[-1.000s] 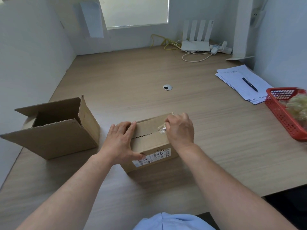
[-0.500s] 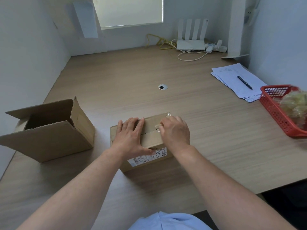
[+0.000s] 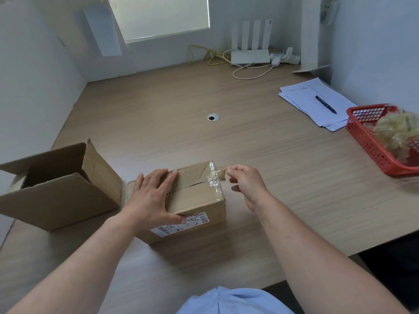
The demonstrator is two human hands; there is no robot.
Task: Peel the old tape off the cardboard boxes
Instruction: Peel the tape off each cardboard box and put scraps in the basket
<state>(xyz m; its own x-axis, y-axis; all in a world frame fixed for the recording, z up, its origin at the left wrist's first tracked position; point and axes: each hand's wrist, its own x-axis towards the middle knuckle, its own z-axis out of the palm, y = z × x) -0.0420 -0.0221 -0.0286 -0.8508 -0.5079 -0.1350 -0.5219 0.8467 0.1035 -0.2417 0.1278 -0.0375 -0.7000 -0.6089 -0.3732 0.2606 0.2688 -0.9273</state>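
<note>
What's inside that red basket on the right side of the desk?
The red basket holds what looks like a crumpled wad of yellowish clear tape. Anything beneath the wad is covered, and the basket's right end runs out of view.

light: soft daylight, window [image 3: 167,17] | shadows: faint | edges: bowed | basket [image 3: 367,141]: perhaps blurred

Boxes [image 3: 195,200]: plain brown cardboard.
Tape [image 3: 214,177]: clear, glossy.
Basket [image 3: 371,141]: red mesh.
Worktop [image 3: 249,137]: pale wood grain.
Pen [image 3: 325,104]: black.
</note>
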